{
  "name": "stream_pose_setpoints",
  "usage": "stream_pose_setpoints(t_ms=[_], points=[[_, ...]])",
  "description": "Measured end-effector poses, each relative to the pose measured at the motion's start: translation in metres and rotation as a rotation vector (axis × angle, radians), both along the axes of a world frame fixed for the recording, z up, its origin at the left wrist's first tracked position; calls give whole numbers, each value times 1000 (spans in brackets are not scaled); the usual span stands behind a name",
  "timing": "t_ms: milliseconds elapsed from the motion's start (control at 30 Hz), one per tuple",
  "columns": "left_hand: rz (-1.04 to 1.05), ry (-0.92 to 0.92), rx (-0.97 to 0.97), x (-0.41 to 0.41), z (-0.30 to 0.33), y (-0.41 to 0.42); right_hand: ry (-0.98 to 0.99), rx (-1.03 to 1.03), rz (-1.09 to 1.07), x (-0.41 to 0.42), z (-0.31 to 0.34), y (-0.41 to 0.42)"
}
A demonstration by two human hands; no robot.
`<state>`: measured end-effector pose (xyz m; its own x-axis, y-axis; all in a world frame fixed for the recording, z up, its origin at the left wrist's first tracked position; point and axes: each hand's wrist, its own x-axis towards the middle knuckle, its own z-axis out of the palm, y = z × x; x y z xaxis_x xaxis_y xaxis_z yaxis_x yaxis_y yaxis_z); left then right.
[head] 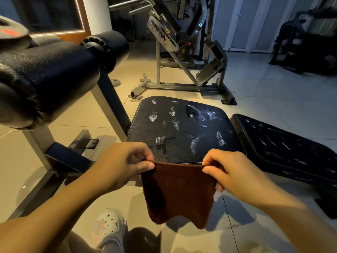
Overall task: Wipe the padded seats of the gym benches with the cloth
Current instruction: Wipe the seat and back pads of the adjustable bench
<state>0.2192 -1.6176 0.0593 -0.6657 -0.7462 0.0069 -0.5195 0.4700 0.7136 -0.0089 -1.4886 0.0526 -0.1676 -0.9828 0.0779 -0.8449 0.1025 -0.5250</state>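
1. The cloth [177,193] hangs between the left hand [121,164] and the right hand [231,170], each pinching a top corner, in front of the padded seat [180,128].
2. The back pad [284,148] lies right of the seat.
3. A roller pad [45,77] stands left, above the floor [273,92].
4. A machine frame [182,57] stands behind the seat.

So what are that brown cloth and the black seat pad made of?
The cloth looks like soft microfibre or terry: matte, fuzzy nap, hanging limp. The seat pad seems to be vinyl or faux leather over padding: a grained, slightly glossy skin with shiny patches, possibly wet.
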Motion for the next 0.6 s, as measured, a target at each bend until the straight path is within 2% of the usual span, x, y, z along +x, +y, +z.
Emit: stream_pose_setpoints(t_ms=[100,233,333,467,533,600], points=[[50,56,122,10,-2,-3,-185,7,-43,9,-3,-5],[128,57,72,26,-4,-10,-302,32,-35,19,0,-15],[183,19,-77,24,-3,-29,-269,13,-17,23,9,-41],[318,130,-275,-1,-6,-69,-301,-147,-180,21,4,-107],[369,162,-286,-16,-13,-92,-204,-297,-281,30,-11,-135],[371,128,-227,-25,-26,-111,-98,-271,-241,50,-34,-153]])
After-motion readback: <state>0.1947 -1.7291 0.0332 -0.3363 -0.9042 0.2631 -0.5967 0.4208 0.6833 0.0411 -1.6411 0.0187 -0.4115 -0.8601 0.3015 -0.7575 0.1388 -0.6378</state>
